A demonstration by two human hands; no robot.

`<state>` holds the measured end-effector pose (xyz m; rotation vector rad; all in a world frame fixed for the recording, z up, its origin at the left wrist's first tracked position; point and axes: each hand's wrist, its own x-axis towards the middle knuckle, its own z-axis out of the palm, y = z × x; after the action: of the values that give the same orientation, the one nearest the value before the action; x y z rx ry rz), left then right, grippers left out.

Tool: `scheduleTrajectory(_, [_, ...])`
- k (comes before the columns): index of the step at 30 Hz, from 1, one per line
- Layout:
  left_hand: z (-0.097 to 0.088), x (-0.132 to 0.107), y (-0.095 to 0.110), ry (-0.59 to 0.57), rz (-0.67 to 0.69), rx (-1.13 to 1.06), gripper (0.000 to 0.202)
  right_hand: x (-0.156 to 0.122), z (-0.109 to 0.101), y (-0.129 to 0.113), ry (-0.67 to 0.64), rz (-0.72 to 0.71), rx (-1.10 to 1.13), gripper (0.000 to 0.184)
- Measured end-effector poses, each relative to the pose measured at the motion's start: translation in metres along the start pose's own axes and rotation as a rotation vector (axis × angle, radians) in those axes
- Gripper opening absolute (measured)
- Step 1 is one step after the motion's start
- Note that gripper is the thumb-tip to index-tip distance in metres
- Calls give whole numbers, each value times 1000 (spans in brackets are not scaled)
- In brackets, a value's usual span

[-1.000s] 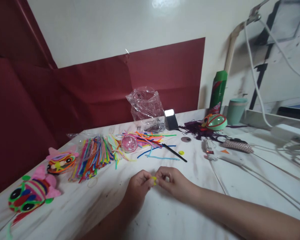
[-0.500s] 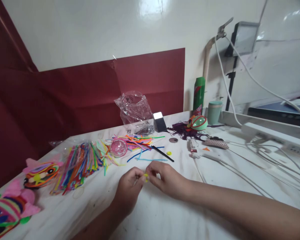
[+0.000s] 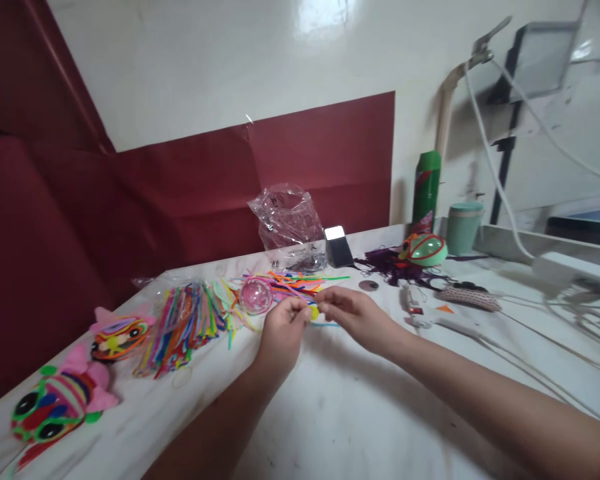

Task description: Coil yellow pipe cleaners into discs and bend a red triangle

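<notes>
- My left hand [image 3: 283,330] pinched a small yellow bit [image 3: 315,311] at twelve o'clock from me.
- My right hand [image 3: 360,320] was half curled at its edge; too blurry to tell if it gripped.
- Two bright toys [image 3: 63,403] at eight o'clock looked done.
- The yellow bit wasn't on anything yet.
- Loose strips [image 3: 210,317] were left at ten o'clock.

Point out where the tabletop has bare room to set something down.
The broadest bare patch lies between the left forearm and the right forearm, nearer than the yellow piece. Another runs between the left forearm and the nearer big-eyed figure. It is crowded farther back, around the pipe cleaners and pink ball, and at right around the power strip.
</notes>
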<state>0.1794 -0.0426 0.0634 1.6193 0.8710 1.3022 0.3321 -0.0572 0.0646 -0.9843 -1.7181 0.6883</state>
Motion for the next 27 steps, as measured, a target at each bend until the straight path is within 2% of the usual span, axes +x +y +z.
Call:
scheduleTrajectory(2, [0, 1, -4, 0, -25, -120, 10, 0, -2, 2, 27, 17, 14, 15])
scheduleTrajectory(5, [0, -3, -9, 29, -68, -189, 11, -5, 1, 4, -25, -2, -51, 17])
scheduleTrajectory(7, [0, -7, -11, 36, -100, -169, 12, -11, 6, 4, -63, -24, -97, 17])
scheduleTrajectory(11, [2, -13, -11, -28, -131, -86, 12, -18, 14, 5, -62, -25, -169, 23])
scheduleTrajectory(18, [2, -17, -15, -48, -113, -26, 10, -17, 12, 12, -91, 34, -111, 30])
scheduleTrajectory(27, [3, -16, -17, -4, -132, -9, 9, -19, 19, 15, -10, 11, -169, 19])
